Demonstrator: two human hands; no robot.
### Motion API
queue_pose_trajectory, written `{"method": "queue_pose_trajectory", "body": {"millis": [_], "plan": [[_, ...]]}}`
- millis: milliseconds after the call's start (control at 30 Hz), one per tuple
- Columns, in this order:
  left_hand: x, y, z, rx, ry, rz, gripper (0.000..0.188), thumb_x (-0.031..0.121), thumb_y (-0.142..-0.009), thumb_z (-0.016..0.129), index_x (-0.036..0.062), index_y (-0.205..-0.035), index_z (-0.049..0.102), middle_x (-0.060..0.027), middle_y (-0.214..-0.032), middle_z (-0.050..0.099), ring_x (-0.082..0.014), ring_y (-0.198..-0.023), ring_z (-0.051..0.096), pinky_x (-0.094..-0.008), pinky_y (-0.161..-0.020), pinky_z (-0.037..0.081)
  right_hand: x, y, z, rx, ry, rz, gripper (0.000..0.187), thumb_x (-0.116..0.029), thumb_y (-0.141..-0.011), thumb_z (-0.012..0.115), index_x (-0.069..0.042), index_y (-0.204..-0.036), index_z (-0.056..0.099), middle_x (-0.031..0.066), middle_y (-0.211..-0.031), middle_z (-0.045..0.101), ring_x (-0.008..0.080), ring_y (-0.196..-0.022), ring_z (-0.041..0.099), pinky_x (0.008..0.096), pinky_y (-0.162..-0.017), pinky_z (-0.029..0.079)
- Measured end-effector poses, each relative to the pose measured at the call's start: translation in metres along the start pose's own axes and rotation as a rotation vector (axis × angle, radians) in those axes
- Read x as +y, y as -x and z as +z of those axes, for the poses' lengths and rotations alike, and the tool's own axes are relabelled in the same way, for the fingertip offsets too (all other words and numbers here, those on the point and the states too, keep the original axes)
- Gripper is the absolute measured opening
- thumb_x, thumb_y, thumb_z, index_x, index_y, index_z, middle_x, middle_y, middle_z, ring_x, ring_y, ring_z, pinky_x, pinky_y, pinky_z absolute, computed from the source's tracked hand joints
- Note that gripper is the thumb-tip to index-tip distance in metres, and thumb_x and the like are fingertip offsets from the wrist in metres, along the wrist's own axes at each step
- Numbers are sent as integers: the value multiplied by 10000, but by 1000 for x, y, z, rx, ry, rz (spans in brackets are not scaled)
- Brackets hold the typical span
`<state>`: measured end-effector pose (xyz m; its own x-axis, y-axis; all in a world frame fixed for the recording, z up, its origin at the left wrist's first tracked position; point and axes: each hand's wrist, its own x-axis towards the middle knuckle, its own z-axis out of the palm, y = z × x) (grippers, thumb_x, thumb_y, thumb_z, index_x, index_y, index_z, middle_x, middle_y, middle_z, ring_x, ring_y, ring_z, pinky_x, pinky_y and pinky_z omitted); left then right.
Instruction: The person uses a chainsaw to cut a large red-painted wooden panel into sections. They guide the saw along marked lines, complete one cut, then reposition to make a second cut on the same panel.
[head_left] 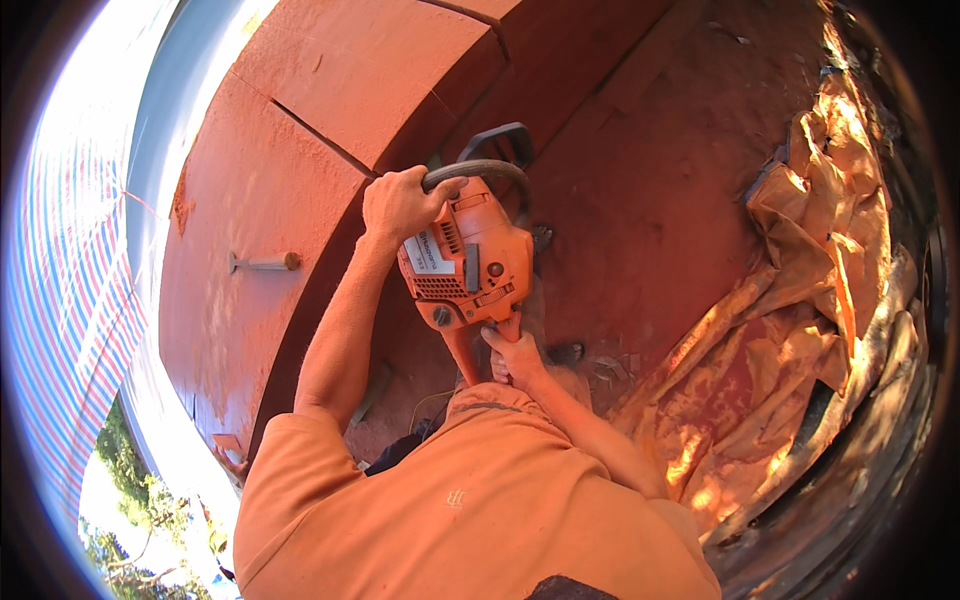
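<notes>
An orange chainsaw (510, 262) is held in front of my body, beside a large dusty wooden block (250, 190). The fingers of my left hand (402, 204) are wrapped round the left end of its dark front handle (500, 170). Behind that handle stands the black hand guard (502, 140). My right hand (515, 358) is closed on the rear handle, close to my waist; its fingers partly cover the grip. I cannot make out the guide bar and chain. Sawdust-like powder lies over the block's top.
On the block lies a tool with a flat metal end and a wooden handle (272, 262). A dark straight gap (318, 138) crosses the block. Crumpled orange-lit tarp (815, 215) covers ground at the right. A striped sheet (75, 260) hangs at the left.
</notes>
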<state>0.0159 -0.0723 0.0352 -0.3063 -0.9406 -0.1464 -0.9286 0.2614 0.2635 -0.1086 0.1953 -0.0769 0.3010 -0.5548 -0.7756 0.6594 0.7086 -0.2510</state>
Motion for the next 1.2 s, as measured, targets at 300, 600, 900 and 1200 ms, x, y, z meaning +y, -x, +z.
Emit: {"method": "queue_pose_trajectory", "body": {"millis": [300,600,900,1200], "plan": [[2,-11,1,27,-2,15,697,744,-892,634,82,-689,712,-59,-485,578,-184,-399,579,-351,-423,451,-16,3,2,9,-5,-30,364,-244,-936,783,-153,-768,474,-66,-534,390,81,-383,375,277,-365,304],[8,-18,-6,-4,-5,-32,699,738,-903,619,73,-708,716,-81,-520,612,-218,-444,625,-382,-476,494,-30,1,1,-1,11,-6,373,-265,-933,795,-150,-778,476,-66,-533,376,87,-382,365,281,-366,299],[7,-22,-4,0,19,-39,688,730,-893,643,73,-702,714,-75,-513,594,-216,-443,602,-390,-478,478,-36,2,-1,-5,66,-14,382,-282,-928,798,-153,-764,478,-62,-533,374,97,-386,374,287,-368,314],[6,-24,-4,3,53,-71,694,725,-899,636,62,-711,724,-79,-514,604,-217,-443,612,-382,-474,482,-50,4,-7,-24,79,-15,383,-287,-933,791,-151,-757,479,-63,-537,376,93,-395,370,287,-379,321]]}}
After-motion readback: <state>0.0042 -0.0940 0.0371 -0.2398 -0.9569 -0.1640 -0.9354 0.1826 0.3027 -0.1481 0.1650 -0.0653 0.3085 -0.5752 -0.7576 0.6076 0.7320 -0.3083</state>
